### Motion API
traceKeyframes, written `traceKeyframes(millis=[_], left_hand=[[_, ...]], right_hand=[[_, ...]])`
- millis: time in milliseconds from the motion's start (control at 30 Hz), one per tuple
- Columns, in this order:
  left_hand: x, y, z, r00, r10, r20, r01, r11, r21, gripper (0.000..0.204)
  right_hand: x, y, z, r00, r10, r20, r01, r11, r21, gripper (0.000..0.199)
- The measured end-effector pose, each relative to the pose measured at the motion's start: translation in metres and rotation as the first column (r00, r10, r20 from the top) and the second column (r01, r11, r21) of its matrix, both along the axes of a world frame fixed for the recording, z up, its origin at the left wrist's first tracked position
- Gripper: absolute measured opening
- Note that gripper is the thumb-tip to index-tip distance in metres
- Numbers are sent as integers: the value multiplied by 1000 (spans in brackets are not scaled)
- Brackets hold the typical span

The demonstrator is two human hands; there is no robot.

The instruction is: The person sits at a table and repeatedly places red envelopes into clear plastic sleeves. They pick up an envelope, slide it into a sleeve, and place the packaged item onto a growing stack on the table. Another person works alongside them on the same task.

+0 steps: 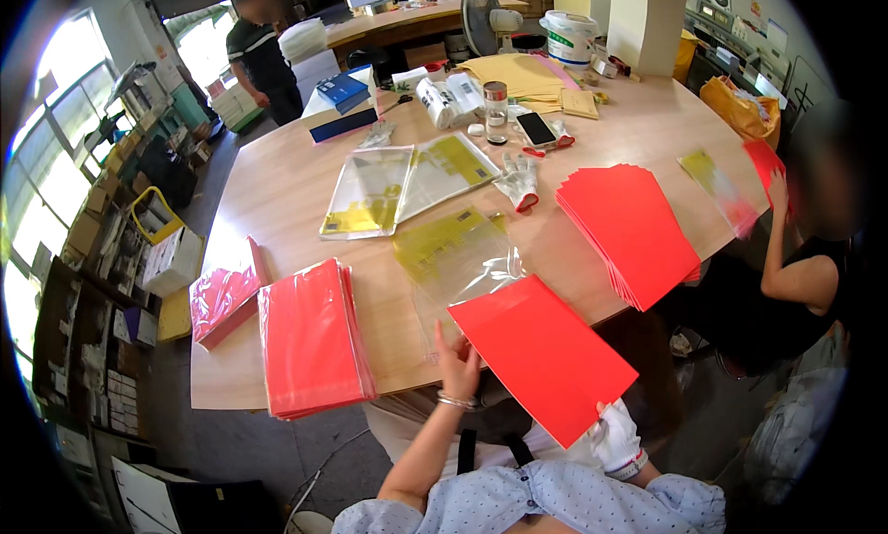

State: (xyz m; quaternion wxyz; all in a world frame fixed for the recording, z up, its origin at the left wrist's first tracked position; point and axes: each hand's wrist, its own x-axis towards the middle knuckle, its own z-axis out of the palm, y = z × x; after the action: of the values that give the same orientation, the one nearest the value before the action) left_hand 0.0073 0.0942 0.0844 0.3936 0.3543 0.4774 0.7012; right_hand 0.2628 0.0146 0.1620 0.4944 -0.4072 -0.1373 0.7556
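My right hand [618,439], in a white glove, grips the lower right corner of a red sheet [548,354]. The sheet is held at a slant over the table's near edge. My bare left hand [458,363] is beside the sheet's left edge, its fingers apart; whether it touches the sheet is hard to tell. Just beyond that hand lies a clear plastic sleeve [444,261] with yellow print, partly covered by the sheet. A fanned stack of red sheets [634,229] is to the right. On the left lie a stack of red sheets in clear sleeves [310,326] and a wrapped red pack [227,294].
Farther back on the table [277,183] are yellow-printed sleeves [407,187], a glove [520,181], a jar [496,113], a phone [536,128] and blue boxes [342,92]. A co-worker sits at the right with a red sheet [765,167]; another person stands at far left.
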Motion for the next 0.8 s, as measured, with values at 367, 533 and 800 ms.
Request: traceKeyframes(millis=[367,533,800], left_hand=[[96,-67,-144,726,-189,-661,60,975,-213,29],[78,-55,-140,899,-324,295,426,804,-415,26],[7,-92,-83,898,-192,397,356,846,-397,41]], right_hand=[[-38,17,-58,986,158,-56,-165,976,-143,23],[-62,79,-110,931,206,-300,-222,975,-18,19],[-82,65,-69,440,-226,869,-796,349,494,8]])
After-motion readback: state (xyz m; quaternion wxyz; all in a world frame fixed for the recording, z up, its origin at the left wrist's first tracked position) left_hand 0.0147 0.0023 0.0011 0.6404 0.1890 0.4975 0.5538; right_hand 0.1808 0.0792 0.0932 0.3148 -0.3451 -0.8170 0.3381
